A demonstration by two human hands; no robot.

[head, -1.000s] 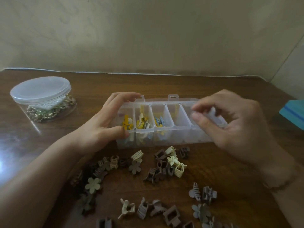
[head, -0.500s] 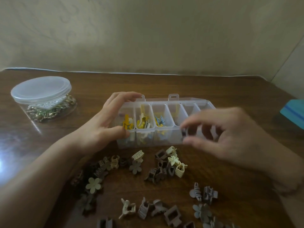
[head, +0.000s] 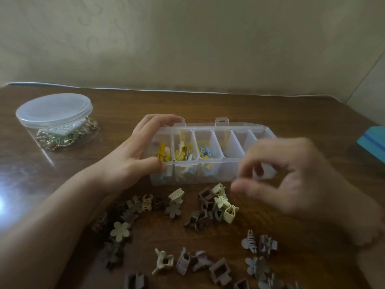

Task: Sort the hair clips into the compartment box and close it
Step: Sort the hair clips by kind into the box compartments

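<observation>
- Centrally, the clear compartment box is seen lying open on the wooden table, bare wood left behind it up to the far edge.
- Its left end is clasped by the left hand, thumb on the near rim, fingers over the far rim.
- The right hand, blurred, is held curled before the right end; whether anything is pinched cannot be told.
- Loose hair clips are scattered along the near side.

Scattered hair clips crowd the table before the compartment box
</observation>
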